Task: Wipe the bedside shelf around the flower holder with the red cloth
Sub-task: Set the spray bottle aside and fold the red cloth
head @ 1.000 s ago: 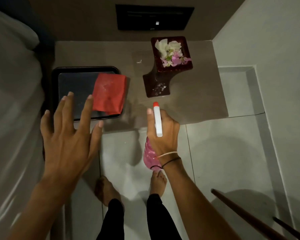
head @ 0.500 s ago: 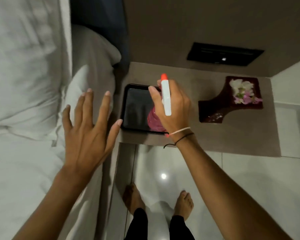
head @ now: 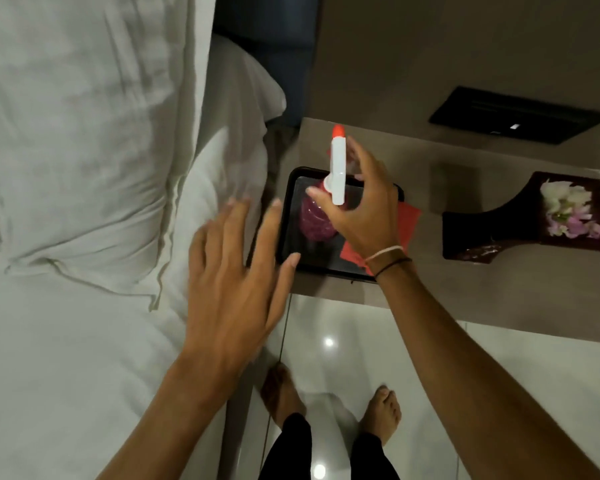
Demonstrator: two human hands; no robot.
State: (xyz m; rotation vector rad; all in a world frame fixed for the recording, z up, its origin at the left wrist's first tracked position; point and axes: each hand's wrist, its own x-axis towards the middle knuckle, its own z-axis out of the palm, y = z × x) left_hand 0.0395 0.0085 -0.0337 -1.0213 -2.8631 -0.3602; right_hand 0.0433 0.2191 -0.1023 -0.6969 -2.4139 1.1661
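The red cloth point(head: 408, 220) lies on the right edge of a black tray point(head: 289, 216) on the brown bedside shelf point(head: 465, 299), mostly hidden under my right hand. To its right stands the dark flower holder point(head: 492, 230) with white and pink flowers point(head: 565, 209). A pink spray bottle point(head: 315, 220) with a white, red-tipped head stands on the tray. My right hand point(head: 364, 216) is around the bottle's head with its fingers spread apart. My left hand point(head: 236, 271) hovers open at the shelf's left edge, over the bed's side, holding nothing.
A bed with white sheets and a pillow point(head: 84, 150) fills the left. A black wall panel point(head: 516, 116) sits above the shelf. Glossy floor tiles point(head: 329, 344) and my bare feet point(head: 381, 414) are below the shelf's front edge.
My right hand carried the spray bottle left from in front of the flower holder to the tray, and its fingers have spread. My left hand stayed open and shifted toward the tray.
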